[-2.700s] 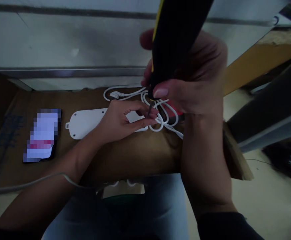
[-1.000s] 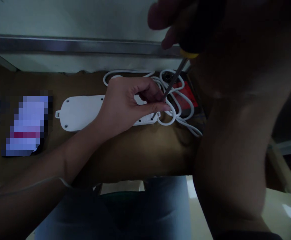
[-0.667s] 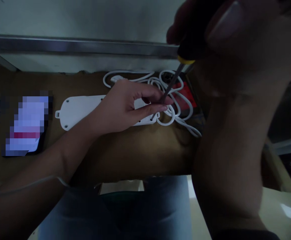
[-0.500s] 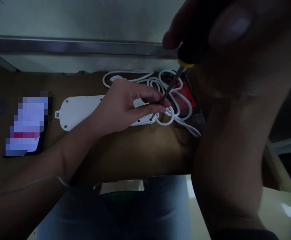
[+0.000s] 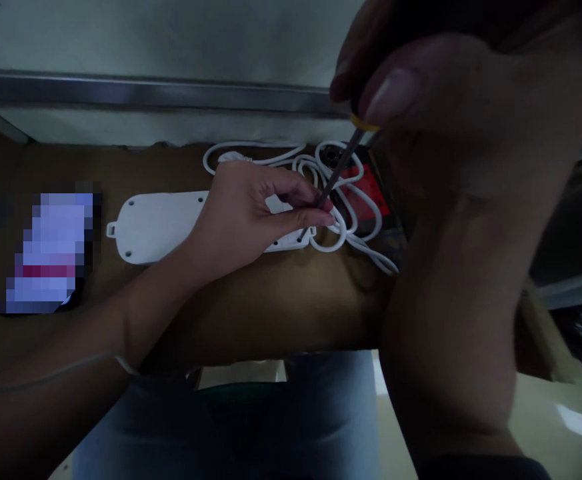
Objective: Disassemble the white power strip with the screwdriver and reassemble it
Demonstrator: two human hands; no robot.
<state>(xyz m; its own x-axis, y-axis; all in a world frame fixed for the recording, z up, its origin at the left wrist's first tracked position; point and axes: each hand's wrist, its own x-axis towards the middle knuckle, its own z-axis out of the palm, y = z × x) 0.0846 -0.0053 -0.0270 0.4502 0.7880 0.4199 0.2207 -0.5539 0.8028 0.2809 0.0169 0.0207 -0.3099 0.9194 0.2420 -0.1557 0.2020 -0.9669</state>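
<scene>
A white power strip (image 5: 158,227) lies with its screw-holed side up on brown cardboard. My right hand (image 5: 421,100) is wrapped round the dark handle of a screwdriver (image 5: 341,167), which has a yellow ring. The shaft slants down to the strip's right end, its tip at a hole near the front corner. With thumb and fingers, my left hand (image 5: 251,213) pinches the lower shaft and covers the middle of the strip. The strip's white cord (image 5: 328,248) lies in loops behind and to the right, its plug (image 5: 235,157) partly behind my left hand.
On the left a phone (image 5: 51,253) with a lit, blurred screen lies on the cardboard (image 5: 291,307). A red and black object (image 5: 363,193) sits under the cord loops. A pale panel with a metal rail (image 5: 171,93) rises behind the work surface.
My right thumb and fingers have shifted on the screwdriver handle, the thumb now lying lower near the yellow ring. The whole view has moved slightly; my left hand keeps its pinch.
</scene>
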